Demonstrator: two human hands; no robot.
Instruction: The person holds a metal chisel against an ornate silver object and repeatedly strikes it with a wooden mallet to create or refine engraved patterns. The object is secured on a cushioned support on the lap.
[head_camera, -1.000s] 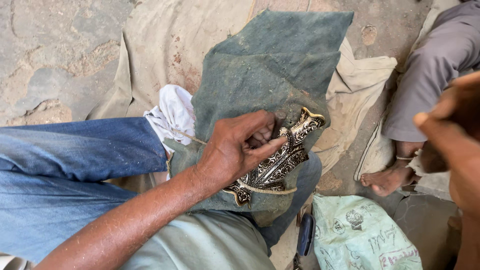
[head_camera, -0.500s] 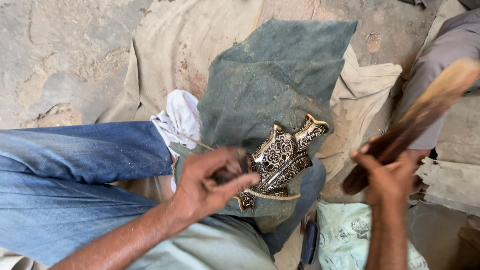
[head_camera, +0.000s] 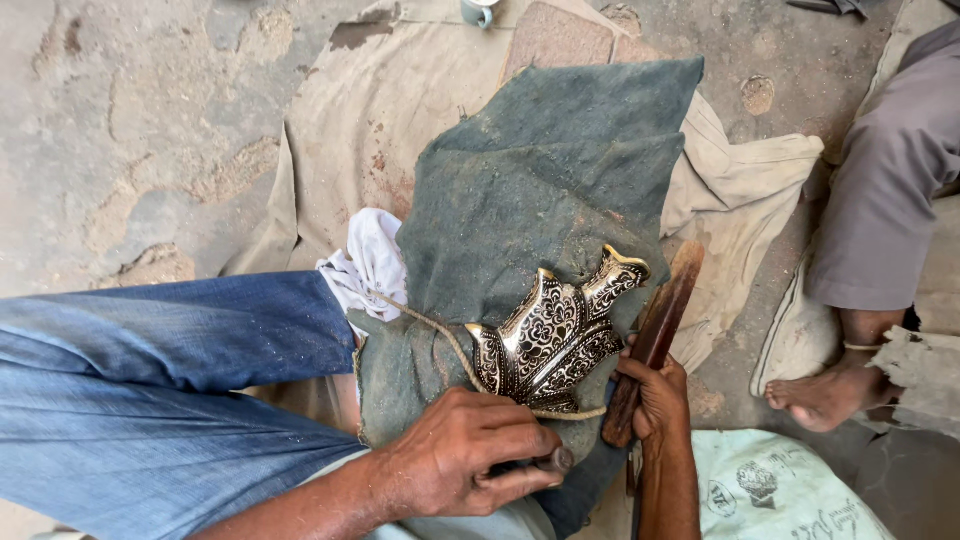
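On the dusty green cloth draped over the person's knee lies an ornate engraved metal plate, with the left hand just near of it clenched round a small tool and the right hand gripping a dark wooden stick at the plate's right edge.

The ornate metal piece is glossy, engraved with dark scrollwork. It lies on rough, matt grey-green cloth. The stick is dark, worn wood; the cord coarse fibre; the floor pitted concrete.

Both hands are clenched: the left hand low, the right hand beside it.
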